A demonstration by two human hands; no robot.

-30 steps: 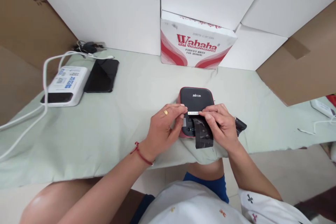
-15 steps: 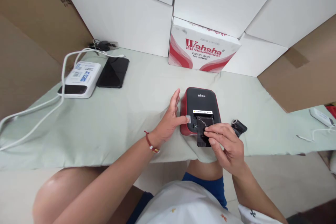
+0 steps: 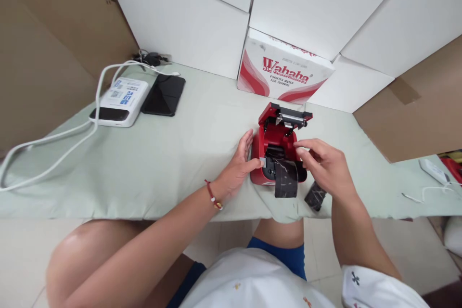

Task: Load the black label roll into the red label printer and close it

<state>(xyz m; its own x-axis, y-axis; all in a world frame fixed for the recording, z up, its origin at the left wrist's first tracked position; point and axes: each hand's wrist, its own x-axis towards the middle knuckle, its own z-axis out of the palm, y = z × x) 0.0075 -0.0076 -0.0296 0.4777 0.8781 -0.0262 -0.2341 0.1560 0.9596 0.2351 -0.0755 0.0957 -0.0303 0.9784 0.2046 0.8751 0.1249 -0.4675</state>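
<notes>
The label printer point(image 3: 255, 156), red with a dark top, stands on the cloth with its lid point(image 3: 287, 114) raised, so the red inside shows. A strip of black film with pale streaks point(image 3: 287, 180) hangs out over its front edge. My left hand point(image 3: 240, 166) grips the printer's left side, thumb on a small grey tab at the front and fingers along the wall. At the right rim is my right hand point(image 3: 323, 161), index finger and thumb slightly apart, with nothing visible between them. Beside the printer's front right corner lies a small black roll point(image 3: 315, 196).
A white power bank point(image 3: 124, 98) with a white cable point(image 3: 99, 91), a black phone point(image 3: 164, 95) and keys point(image 3: 153, 58) lie at the left. Behind the printer stands a Wahaba-printed box point(image 3: 285, 70). A brown carton point(image 3: 418, 106) borders the right, near another white device point(image 3: 433, 172).
The printer's lid has swung up and back. My right hand has left the black strip and moved up and right to the rim. My left hand stays at the printer's left side.
</notes>
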